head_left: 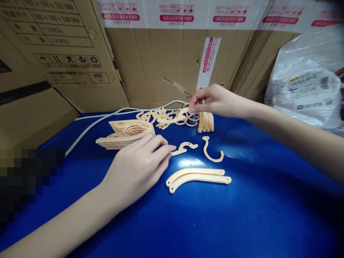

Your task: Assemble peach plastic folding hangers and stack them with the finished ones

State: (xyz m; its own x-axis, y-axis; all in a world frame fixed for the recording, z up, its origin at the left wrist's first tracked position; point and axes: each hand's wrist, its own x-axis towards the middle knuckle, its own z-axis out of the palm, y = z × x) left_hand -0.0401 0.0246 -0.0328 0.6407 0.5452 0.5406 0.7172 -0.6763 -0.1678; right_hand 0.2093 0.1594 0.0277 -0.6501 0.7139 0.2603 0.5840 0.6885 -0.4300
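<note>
My right hand (pixel 208 100) pinches the end of a cream plastic hanger piece (pixel 176 117) and holds it in front of the loose parts at the back. My left hand (pixel 142 161) rests low over the blue table, its fingertips closed on the end of another curved hanger piece (pixel 185 146). A hanger hook (pixel 211 154) lies to the right of that piece. Nearer to me, two curved hanger arms (pixel 199 175) lie side by side. Beyond my left hand is a stack of cream hanger pieces (pixel 126 134), partly covered by the hand.
A pile of loose hooks (pixel 146 115) and a small stack of hanger arms (pixel 206 122) sit at the back of the blue table (pixel 204 222). Behind runs a white cable (pixel 99 120). Cardboard boxes (pixel 161 61) wall the far side, with a plastic bag (pixel 303 82) at right.
</note>
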